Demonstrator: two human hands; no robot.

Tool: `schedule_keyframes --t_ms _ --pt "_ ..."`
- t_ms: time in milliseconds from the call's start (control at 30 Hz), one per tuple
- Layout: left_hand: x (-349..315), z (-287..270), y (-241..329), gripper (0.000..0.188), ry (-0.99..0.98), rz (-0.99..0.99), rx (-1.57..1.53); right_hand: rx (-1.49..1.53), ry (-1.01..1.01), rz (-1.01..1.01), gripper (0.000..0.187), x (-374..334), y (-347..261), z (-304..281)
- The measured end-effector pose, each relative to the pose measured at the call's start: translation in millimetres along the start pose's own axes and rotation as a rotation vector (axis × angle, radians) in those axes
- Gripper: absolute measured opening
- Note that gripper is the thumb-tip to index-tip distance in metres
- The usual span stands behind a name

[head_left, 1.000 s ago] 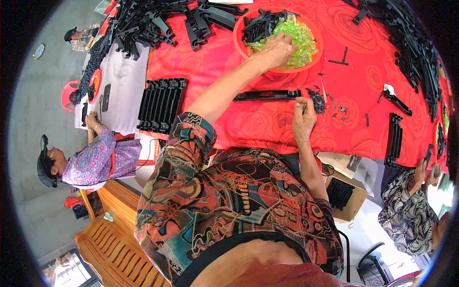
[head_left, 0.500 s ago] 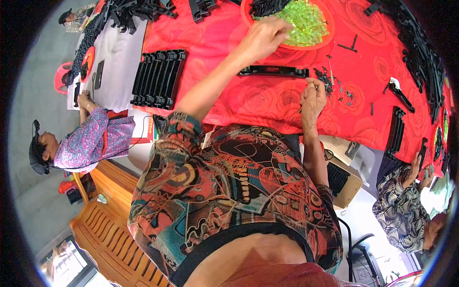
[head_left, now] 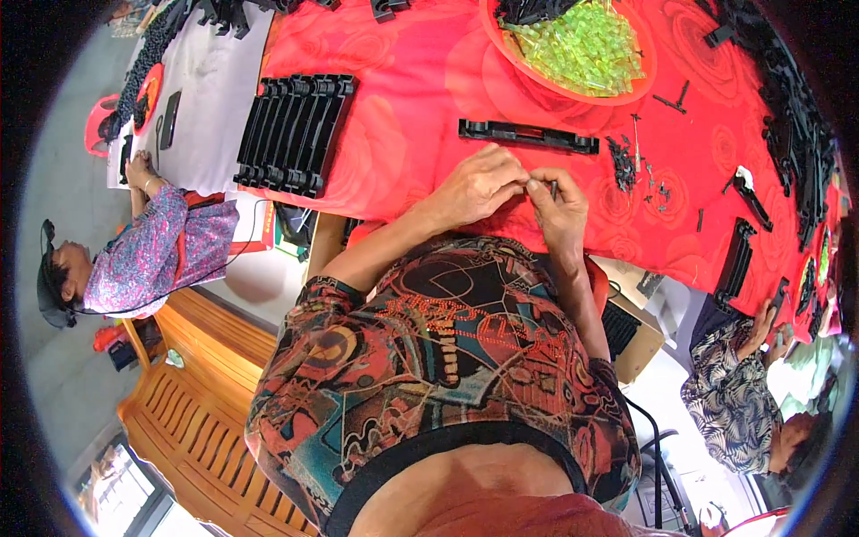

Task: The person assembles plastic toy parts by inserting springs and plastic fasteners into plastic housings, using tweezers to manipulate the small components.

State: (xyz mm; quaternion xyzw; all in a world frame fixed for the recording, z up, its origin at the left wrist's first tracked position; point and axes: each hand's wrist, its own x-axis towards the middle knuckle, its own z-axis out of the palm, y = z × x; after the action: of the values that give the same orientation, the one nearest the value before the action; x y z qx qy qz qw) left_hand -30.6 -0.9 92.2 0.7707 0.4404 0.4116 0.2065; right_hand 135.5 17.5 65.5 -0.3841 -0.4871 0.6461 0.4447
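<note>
My left hand (head_left: 481, 186) and my right hand (head_left: 560, 211) meet over the near edge of the red-clothed table, fingertips touching. The left fingers are pinched together, and what they hold is hidden. Between my right thumb and fingers a small dark piece (head_left: 553, 190) shows, too small to name. Just beyond the hands lies a long black plastic bar (head_left: 530, 135) with shaped ends. Small black parts (head_left: 620, 164) are scattered to its right, beside a thin screwdriver-like tool (head_left: 637, 143). Farther off stands an orange-red basin (head_left: 651, 76) holding clear yellow-green pieces (head_left: 582, 49) and black parts.
Several similar black bars (head_left: 295, 134) lie in a row at left. Black parts (head_left: 792, 134) are heaped along the right side, near a white-tipped black tool (head_left: 750, 192). One person (head_left: 134, 255) sits at left, another (head_left: 738, 385) at right. A wooden bench (head_left: 206, 403) stands behind.
My left hand has come back from the basin toward me and met the right hand. My right hand has shifted slightly left and nearer. The black bar stays on the cloth.
</note>
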Motion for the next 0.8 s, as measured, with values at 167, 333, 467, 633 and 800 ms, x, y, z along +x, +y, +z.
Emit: schedule_keyframes --t_ms 167,333,467,633,800 --pt "18.5 -14.1 -2.1 0.024 0.121 0.063 0.519 -0.088 0.146 -0.107 0.008 19.0 -14.3 -17.2" --pt "20.1 -8.9 -17.0 0.025 0.037 -0.006 0.568 -0.594 0.263 -0.289 0.01 40.9 -31.0 -19.4" --pt "19.8 1.7 -22.0 0.024 0.007 -0.021 0.567 -0.795 0.221 -0.402 0.01 49.1 -22.0 -12.2" --pt "21.4 4.3 -26.9 0.024 -0.008 -0.054 0.55 -0.851 0.216 -0.399 0.009 53.5 -15.8 -7.7" --pt "22.2 5.1 -27.0 0.024 0.0 -0.075 0.548 -0.924 0.22 -0.41 0.007 57.1 -12.5 -7.8"
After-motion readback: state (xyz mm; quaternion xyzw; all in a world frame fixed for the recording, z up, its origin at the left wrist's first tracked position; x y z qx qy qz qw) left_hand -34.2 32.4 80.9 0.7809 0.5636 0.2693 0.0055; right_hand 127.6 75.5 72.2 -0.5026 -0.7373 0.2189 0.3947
